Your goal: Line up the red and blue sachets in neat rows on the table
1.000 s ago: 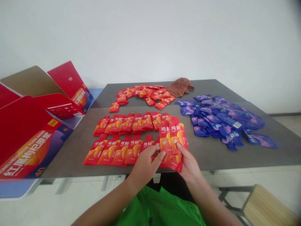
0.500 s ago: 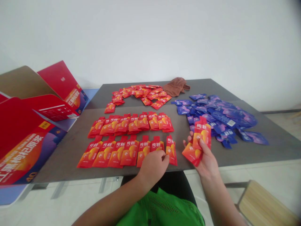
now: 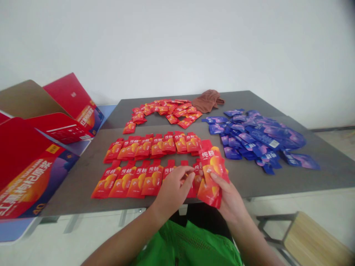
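Note:
My right hand (image 3: 229,197) is closed around a few overlapping red-orange drink pouches (image 3: 212,166), with the thumb lying across their front. Just left of them is my left hand (image 3: 173,186), thumb and forefinger apart and nothing visible between them. It hovers at the right part of the front row of red pouches (image 3: 153,179) and partly hides several of them. The last pouch of that row (image 3: 197,173) shows between my two hands, partly covered by the held ones. Behind lies a second row of red pouches (image 3: 157,145), overlapping in small groups.
A loose heap of red pouches (image 3: 169,109) lies at the back beside a brown cloth (image 3: 208,101). Blue-purple pouches (image 3: 260,136) are piled on the right of the grey table (image 3: 313,177). An opened red carton (image 3: 24,162) stands left; a wooden stool (image 3: 313,236) stands lower right.
My right hand has moved left with its pouches, now close to my left hand. The left thumb and forefinger have come up and apart, away from the last pouch in the row.

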